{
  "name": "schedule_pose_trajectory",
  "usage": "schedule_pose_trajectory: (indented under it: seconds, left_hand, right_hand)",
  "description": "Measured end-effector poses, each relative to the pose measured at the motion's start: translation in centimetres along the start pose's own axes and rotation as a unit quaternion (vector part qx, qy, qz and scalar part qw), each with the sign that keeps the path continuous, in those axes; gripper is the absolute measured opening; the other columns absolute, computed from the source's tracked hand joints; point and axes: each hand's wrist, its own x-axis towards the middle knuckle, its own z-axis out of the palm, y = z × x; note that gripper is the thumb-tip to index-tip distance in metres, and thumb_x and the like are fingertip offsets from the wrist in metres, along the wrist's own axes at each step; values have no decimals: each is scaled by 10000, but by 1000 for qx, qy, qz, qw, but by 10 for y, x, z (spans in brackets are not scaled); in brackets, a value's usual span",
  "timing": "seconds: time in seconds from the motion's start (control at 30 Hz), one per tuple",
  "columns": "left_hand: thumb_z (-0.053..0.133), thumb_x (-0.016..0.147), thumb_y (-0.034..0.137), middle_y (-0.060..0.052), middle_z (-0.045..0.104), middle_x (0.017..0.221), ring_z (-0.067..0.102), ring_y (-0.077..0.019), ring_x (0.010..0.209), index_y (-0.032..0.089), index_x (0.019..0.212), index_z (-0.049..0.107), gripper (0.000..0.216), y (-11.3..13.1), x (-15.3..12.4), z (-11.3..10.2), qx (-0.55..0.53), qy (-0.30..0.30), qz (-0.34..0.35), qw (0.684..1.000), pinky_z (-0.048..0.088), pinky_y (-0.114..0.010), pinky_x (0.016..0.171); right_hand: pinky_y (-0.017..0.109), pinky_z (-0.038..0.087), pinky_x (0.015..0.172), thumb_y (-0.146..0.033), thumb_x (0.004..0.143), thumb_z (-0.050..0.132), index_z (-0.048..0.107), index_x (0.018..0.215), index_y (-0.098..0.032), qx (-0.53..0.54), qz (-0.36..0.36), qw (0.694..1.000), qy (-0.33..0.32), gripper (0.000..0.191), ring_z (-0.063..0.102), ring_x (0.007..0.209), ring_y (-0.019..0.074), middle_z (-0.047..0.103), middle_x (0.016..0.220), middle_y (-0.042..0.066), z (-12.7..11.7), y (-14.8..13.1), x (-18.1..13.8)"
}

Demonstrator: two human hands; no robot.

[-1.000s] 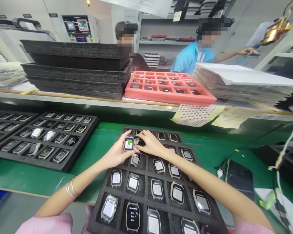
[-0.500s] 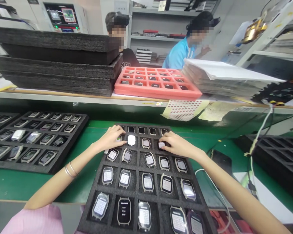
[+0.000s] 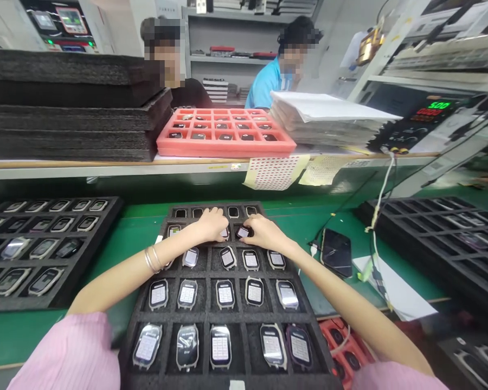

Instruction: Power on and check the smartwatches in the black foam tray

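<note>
A black foam tray lies before me on the green bench, its pockets filled with several smartwatch bodies showing lit screens. My left hand rests palm down on the tray's second row, fingers curled over a watch. My right hand lies beside it, fingertips pinching a dark-screened watch in the same row. The two hands almost touch. What lies under the left palm is hidden.
A second black tray of watches lies at left, another dark tray at right. A phone and white cables lie right of my tray. On the shelf behind stand a red tray, stacked foam sheets and papers; two people work beyond.
My left hand has put down the watch it held up and moved back onto the tray. My right hand went right, then came back beside the left. The camera has swung right.
</note>
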Motion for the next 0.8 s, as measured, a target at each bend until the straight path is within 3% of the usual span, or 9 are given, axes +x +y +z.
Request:
schedule_pose_trajectory:
  seconds: [0.13,0.23,0.3,0.4,0.47,0.63,0.8]
  left_hand:
    - [752,721,281,-90,612,1042,543,-282,1052,130,864,630,242,-11,1,-2,-93,8,16,996,422,-473,925]
    - [802,611,276,-99,634,954,578,-288,973,136,833,638,309,-22,-13,-3,-210,57,31,976,449,-416,873]
    - [741,695,352,-113,654,949,615,-266,912,127,936,629,348,-26,-27,-7,-302,102,29,947,480,-390,817]
    - [604,829,426,-162,663,1068,654,-245,916,113,1126,564,433,-19,-49,-20,-424,166,25,890,511,-374,789]
    - [620,829,416,-164,645,1156,656,-235,942,137,1199,538,471,-8,-63,-34,-498,203,34,842,518,-357,793]
    - [816,639,213,-102,666,1083,623,-191,902,169,1070,653,463,23,-90,-56,-711,264,62,649,492,-256,757]
    - [762,630,79,-78,681,1003,583,-134,781,187,978,590,403,36,-98,-48,-780,185,45,597,447,-228,708]
  right_hand:
    - [370,483,763,-329,681,759,687,884,-120,175,4,983,45,300,622,836,261,668,864,101,-1,11,-9]
    - [368,516,737,-410,724,720,647,992,-107,329,-2,942,74,412,647,858,246,677,967,138,-9,14,-21]
    - [371,532,737,-428,742,705,611,1048,-125,423,-13,902,84,441,666,875,237,672,1037,152,-14,11,-27]
    - [328,544,623,-431,715,737,582,1086,-170,529,-31,842,100,479,676,781,205,657,1081,142,-23,-2,-29]
    - [267,511,520,-417,690,763,582,1104,-187,573,-44,810,115,506,649,720,173,639,1091,126,-30,-14,-25]
    - [190,453,448,-236,650,820,623,1092,-182,614,-76,776,119,488,600,752,160,633,1030,90,-54,-53,-23]
    - [190,499,446,-160,738,762,538,1192,-212,637,-82,764,55,509,643,629,133,636,918,43,-56,-74,-30]
